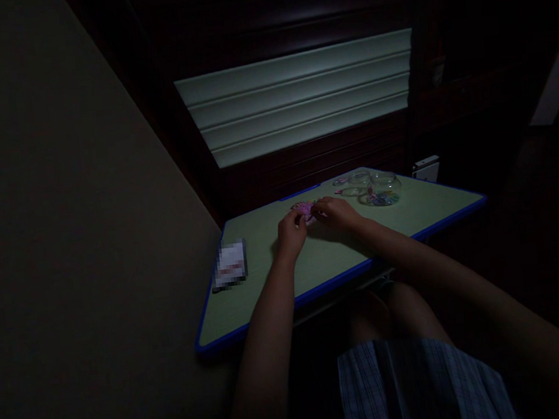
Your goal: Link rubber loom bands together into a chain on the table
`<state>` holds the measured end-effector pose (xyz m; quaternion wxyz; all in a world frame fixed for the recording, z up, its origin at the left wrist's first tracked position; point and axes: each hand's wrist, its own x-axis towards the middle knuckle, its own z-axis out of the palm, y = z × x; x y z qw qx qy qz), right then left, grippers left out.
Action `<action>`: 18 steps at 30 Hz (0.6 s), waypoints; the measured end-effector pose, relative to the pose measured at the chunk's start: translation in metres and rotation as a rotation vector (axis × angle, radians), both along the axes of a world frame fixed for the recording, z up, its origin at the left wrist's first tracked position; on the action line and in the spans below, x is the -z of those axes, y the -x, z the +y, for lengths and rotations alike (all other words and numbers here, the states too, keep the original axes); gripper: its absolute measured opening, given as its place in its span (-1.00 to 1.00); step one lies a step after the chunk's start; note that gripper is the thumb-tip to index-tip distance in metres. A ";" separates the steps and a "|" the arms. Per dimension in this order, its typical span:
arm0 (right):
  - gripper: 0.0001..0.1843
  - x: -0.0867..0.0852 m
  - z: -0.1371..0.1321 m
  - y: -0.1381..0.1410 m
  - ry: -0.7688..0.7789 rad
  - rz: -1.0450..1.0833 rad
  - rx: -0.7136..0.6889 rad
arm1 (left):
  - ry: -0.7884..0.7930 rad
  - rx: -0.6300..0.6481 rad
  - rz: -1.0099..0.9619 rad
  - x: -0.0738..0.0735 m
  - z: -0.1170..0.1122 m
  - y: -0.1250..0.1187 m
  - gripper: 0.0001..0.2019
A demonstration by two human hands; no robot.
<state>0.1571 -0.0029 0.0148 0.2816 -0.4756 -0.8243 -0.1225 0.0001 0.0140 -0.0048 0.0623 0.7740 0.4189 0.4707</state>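
Observation:
A small pink and purple thing (304, 210) lies on the pale green table (267, 283), too dim to name. My left hand (291, 232) has its fingers curled and pinching the near left side of it. From the right, my right hand (338, 213) closes its fingers on the same thing. Both forearms reach over the table's blue front edge.
A clear glass bowl (382, 190) with small coloured bits stands at the far right, with clear round lids (358, 178) beside it. A flat white packet (231, 263) lies near the left edge. A wall runs close on the left; a dark slatted panel stands behind.

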 end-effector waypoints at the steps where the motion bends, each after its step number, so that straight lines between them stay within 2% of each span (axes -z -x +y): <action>1: -0.74 0.000 0.000 0.000 -0.009 -0.002 0.000 | 0.000 -0.005 -0.009 0.000 0.000 0.000 -0.84; 9: -0.75 0.001 0.002 -0.002 -0.217 -0.121 -0.010 | 0.057 -0.022 -0.143 0.000 0.002 0.000 -0.83; 14: -0.77 0.000 -0.002 -0.004 -0.356 -0.183 -0.052 | 0.235 0.015 -0.284 0.003 0.006 -0.001 -0.80; 18: -0.78 0.000 -0.003 -0.004 -0.383 -0.205 -0.098 | 0.383 0.096 -0.388 0.001 0.004 -0.005 -0.73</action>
